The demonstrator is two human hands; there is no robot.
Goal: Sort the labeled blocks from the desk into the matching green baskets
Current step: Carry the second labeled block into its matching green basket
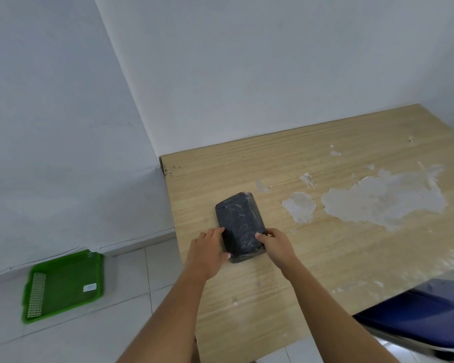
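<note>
A dark block [240,221] wrapped in shiny film lies on the wooden desk [325,258], near its left edge. My left hand [207,251] grips the block's near left side, fingers curled onto its top. On the near right corner sits my right hand [274,244], holding it the same way. No label shows on the block's visible face. One green basket [63,285] with a small white label inside rests on the tiled floor at the lower left, by the wall.
The desk's veneer has peeled off in large pale patches [383,203] at the right. A dark blue chair seat [425,320] pokes in at the lower right corner. White walls close off the back and left.
</note>
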